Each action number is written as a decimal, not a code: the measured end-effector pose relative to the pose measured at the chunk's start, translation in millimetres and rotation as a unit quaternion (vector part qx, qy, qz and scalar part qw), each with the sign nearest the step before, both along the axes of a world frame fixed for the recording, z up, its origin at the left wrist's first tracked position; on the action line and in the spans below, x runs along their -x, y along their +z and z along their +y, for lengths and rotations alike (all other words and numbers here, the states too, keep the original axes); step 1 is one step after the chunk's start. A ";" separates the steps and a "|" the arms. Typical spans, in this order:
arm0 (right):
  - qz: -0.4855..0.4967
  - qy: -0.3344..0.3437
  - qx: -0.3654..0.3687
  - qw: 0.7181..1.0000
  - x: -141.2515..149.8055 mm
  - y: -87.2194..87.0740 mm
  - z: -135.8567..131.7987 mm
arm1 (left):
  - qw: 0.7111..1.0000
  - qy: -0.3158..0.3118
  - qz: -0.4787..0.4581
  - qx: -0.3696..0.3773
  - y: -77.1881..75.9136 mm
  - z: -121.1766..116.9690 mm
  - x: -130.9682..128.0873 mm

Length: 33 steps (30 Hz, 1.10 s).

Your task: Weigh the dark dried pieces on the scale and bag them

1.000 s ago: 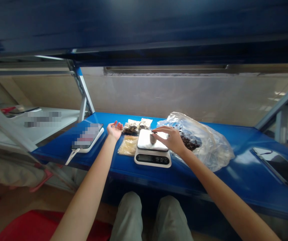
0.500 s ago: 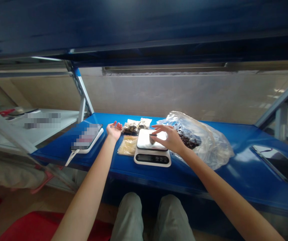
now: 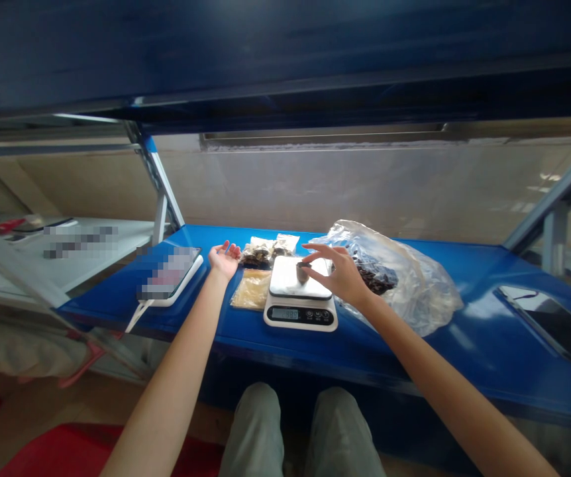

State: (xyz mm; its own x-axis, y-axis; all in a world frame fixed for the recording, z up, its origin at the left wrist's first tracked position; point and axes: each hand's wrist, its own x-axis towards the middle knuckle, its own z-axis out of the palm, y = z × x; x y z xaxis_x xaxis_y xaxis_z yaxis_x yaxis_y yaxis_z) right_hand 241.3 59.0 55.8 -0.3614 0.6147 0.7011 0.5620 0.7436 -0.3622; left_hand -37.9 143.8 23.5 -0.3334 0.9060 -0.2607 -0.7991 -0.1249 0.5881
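My right hand (image 3: 341, 273) is over the metal plate of a white digital kitchen scale (image 3: 301, 319). Its thumb and index finger pinch a small dark brown dried piece (image 3: 302, 271) just above or on the plate; contact is hard to tell. Figures show on the scale's display, too blurred to read surely. To the left, my left hand (image 3: 224, 258) rests palm up with loosely curled fingers and nothing visible in it. Beside it lie small clear bags of dark pieces (image 3: 260, 253) and a stack of flat clear bags (image 3: 250, 289). A large clear plastic bag (image 3: 422, 291) holds many dark pieces (image 3: 377, 278).
On the left of the blue table (image 3: 469, 265) lies a phone (image 3: 169, 275) on a white stand with a cable. Another dark phone (image 3: 554, 324) lies at the right. A blue shelf (image 3: 285, 66) hangs low overhead, and slanted metal posts (image 3: 159, 179) frame the table.
The scale's display now shows figures more clearly. My right hand has stayed over the plate with its fingers shifting slightly round the dark piece. My left hand has hardly moved.
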 end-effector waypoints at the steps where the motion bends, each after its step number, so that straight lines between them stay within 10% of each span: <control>1: 0.000 -0.002 -0.002 1.000 -0.2 0.0 0.2 | 1.000 0.000 0.001 0.001 0.2 -0.1 -0.1; 33: -0.066 0.015 -0.009 0.998 2.4 -2.8 0.2 | 1.000 0.000 -0.001 0.000 -0.2 -0.1 0.6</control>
State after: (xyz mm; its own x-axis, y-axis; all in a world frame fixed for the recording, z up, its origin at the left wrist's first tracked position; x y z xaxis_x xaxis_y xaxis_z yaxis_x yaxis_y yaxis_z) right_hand 238.9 59.2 52.9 -0.4694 0.5898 0.6571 0.5818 0.7664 -0.2723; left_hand -38.4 143.8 23.3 -0.3327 0.9064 -0.2604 -0.7999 -0.1250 0.5870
